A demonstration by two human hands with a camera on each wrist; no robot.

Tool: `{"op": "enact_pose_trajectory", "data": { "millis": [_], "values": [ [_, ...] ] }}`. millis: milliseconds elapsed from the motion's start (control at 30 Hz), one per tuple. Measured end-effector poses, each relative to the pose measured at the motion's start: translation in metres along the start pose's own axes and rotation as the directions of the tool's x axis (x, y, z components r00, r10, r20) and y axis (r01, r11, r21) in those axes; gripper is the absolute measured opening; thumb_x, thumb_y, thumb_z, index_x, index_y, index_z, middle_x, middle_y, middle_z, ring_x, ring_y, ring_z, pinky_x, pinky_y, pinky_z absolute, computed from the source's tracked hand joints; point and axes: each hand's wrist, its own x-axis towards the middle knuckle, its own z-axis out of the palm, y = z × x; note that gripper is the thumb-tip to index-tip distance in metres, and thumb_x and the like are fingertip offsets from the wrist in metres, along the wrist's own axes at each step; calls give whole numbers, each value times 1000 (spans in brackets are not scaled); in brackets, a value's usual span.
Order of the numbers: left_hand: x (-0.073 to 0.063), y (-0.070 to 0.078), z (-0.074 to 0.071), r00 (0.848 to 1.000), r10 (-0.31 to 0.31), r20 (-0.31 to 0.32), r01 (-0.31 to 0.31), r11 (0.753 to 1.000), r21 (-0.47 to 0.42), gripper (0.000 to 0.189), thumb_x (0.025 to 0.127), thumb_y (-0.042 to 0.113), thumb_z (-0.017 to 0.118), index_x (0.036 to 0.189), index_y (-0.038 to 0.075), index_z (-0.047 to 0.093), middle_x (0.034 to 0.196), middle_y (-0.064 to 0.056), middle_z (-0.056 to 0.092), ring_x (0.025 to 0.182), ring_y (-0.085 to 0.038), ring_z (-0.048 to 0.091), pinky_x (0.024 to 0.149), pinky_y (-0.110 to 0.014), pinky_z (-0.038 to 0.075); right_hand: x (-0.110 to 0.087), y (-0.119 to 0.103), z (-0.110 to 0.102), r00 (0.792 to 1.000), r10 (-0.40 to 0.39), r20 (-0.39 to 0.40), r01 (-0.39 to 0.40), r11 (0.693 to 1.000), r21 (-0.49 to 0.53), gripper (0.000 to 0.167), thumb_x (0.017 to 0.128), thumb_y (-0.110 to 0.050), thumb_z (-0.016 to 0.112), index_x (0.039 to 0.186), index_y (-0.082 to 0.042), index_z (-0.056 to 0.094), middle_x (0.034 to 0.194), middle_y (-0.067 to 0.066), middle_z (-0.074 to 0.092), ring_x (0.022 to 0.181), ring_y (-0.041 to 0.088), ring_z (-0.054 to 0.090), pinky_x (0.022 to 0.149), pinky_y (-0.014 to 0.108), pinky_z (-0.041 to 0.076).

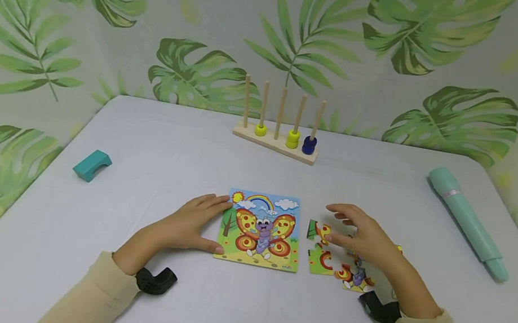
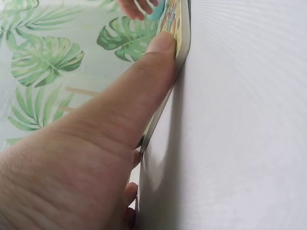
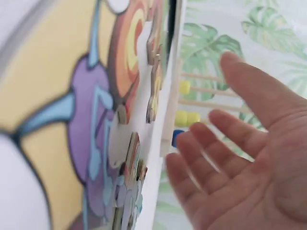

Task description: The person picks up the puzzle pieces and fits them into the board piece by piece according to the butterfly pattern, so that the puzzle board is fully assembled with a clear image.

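Left hand [image 1: 192, 223]: wide, touching the butterfly board [image 1: 261, 231] on its left.
Right hand [image 1: 365, 237]: wide, over puzzle pieces [image 1: 356, 280], right of the board.

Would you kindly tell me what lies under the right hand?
Loose puzzle pieces show around the right hand, some partly hidden beneath it; whether it covers more cannot be seen.

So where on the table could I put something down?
The white tabletop is bare between the teal arch-shaped block and the left hand, and between the square butterfly picture board and the pale wooden peg stand. Also free: between that stand and the mint-green tube. It's crowded under the right hand, where colourful loose puzzle pieces lie.
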Motion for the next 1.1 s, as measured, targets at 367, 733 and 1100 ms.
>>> {"op": "enact_pose_trajectory", "data": {
  "millis": [367, 733, 1100],
  "values": [
    [-1, 1, 0, 1000, 5, -1, -5, 1000, -15, 97, 68, 65, 61, 142, 13, 27, 147, -4, 19, 133, -30, 12, 105, -46, 11, 0, 22, 12, 998, -16, 59, 21, 997, -77, 57, 77, -28, 71, 125, -4, 50, 124, 12, 47, 117, 30, 39, 96, 49, 31],
    [-2, 2, -1, 1000, 2, 0, -2, 1000, -24, 96, 69, 63, 62, 142, 12, 27, 147, -5, 20, 133, -30, 11, 105, -46, 10, 2, 17, 16, 999, -1, 36, 6, 989, -150, 44, 79, -25, 70, 115, -3, 56, 115, 12, 50, 110, 30, 43, 92, 49, 36],
    [0, 0, 2, 1000, -7, -3, 7, 1000, -17, 97, 68, 65, 62, 142, 14, 27, 147, -3, 19, 133, -28, 11, 105, -46, 10, 9, -14, 10, 996, -88, -30, 84, 991, -108, 44, 80, -17, 69, 118, -3, 53, 115, 9, 53, 109, 28, 46, 90, 47, 39]
  ]
}}
